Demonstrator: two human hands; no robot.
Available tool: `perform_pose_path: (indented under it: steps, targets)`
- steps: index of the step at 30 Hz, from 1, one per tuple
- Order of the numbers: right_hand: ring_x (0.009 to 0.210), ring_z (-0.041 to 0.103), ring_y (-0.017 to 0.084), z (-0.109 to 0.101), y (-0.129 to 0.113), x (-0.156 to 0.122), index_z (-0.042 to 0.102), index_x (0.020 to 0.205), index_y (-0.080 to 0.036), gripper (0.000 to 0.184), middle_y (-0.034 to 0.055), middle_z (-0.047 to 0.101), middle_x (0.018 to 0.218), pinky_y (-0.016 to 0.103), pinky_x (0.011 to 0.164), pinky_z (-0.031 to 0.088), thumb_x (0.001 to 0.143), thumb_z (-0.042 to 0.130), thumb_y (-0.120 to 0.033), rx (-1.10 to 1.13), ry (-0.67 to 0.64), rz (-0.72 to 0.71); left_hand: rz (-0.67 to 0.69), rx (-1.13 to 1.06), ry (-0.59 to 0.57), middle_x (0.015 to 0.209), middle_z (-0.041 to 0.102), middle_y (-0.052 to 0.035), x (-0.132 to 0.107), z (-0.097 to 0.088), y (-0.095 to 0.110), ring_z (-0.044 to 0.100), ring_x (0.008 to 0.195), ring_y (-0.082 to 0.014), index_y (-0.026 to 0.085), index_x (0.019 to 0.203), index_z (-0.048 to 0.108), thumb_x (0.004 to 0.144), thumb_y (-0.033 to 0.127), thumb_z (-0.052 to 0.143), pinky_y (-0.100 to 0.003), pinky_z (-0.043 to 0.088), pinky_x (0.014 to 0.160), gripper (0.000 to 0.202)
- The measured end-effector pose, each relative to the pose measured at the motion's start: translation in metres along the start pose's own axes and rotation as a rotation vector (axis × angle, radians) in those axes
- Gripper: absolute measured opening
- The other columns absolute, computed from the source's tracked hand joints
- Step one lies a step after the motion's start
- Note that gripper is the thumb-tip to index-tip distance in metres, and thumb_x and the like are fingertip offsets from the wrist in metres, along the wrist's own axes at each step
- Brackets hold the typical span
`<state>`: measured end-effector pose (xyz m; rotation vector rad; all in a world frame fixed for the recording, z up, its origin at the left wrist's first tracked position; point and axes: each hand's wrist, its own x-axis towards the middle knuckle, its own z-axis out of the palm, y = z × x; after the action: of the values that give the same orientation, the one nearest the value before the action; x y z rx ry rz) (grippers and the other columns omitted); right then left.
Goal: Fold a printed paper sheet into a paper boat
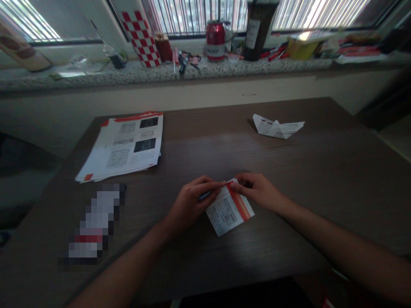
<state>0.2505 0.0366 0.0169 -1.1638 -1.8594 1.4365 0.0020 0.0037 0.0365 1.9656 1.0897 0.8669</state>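
A small folded sheet of printed paper with a red-orange band is tilted on the brown table, between my two hands. My left hand pinches its upper left edge, fingers pointing right along the paper. At the top corner, by the red band, my right hand has thumb and fingers closed on the paper. The fingertips of both hands nearly meet there. Farther back on the right sits a folded paper boat with print on it.
A stack of printed sheets lies at the table's back left. Nearer me on the left is a pixelated, phone-shaped object. Along the granite windowsill stand a red can, a red-white checkered box and a dark tube.
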Motion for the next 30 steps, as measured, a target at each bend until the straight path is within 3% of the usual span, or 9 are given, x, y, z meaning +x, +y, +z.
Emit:
perform_pose_path:
  steps: [5,10,18,22,30]
  targets:
    - [0.073,0.06,0.017,-0.001,0.001,0.0,0.075,0.093,-0.019,0.037,0.0032,0.07,0.083,0.029,0.064,0.044,0.098,0.065,-0.055,0.001,-0.011,0.007,-0.013,-0.013,-0.008,0.1,0.072,-0.0049,0.0,0.001,-0.001,0.067,0.085,-0.0158,0.027,0.126,0.077,0.102,0.018,0.061,-0.028,0.054,0.077,0.03]
    - [0.072,0.06,0.016,0.0,-0.003,-0.001,0.074,0.12,-0.024,0.034,0.0012,0.071,0.086,0.028,0.062,0.043,0.096,0.07,-0.047,0.018,0.003,-0.029,-0.026,-0.021,-0.014,0.1,0.073,-0.0044,0.0,0.001,-0.002,0.068,0.086,-0.0163,0.027,0.123,0.078,0.102,0.021,0.061,-0.028,0.055,0.076,0.027]
    - [0.066,0.059,0.015,-0.005,-0.005,0.001,0.075,0.114,-0.021,0.03,0.0007,0.068,0.077,0.028,0.059,0.044,0.095,0.071,-0.045,0.05,0.151,-0.013,-0.28,-0.11,0.123,0.105,0.079,-0.006,0.002,-0.006,0.001,0.074,0.093,-0.0212,0.022,0.115,0.076,0.102,0.037,0.065,-0.032,0.06,0.08,0.023]
    - [0.069,0.061,0.017,-0.008,-0.003,0.002,0.074,0.115,-0.022,0.032,0.0012,0.069,0.078,0.029,0.06,0.046,0.095,0.071,-0.047,0.082,0.201,-0.012,-0.386,-0.256,0.113,0.102,0.08,-0.0067,0.003,-0.01,0.002,0.075,0.087,-0.021,0.019,0.11,0.076,0.103,0.043,0.062,-0.032,0.061,0.075,0.028]
    - [0.063,0.058,0.015,-0.007,-0.008,0.001,0.075,0.115,-0.021,0.03,0.0006,0.067,0.075,0.029,0.057,0.044,0.095,0.071,-0.044,0.055,0.22,-0.026,-0.426,-0.228,0.169,0.095,0.08,-0.0062,0.004,-0.011,0.002,0.074,0.083,-0.0201,0.018,0.102,0.077,0.1,0.043,0.067,-0.03,0.06,0.072,0.028]
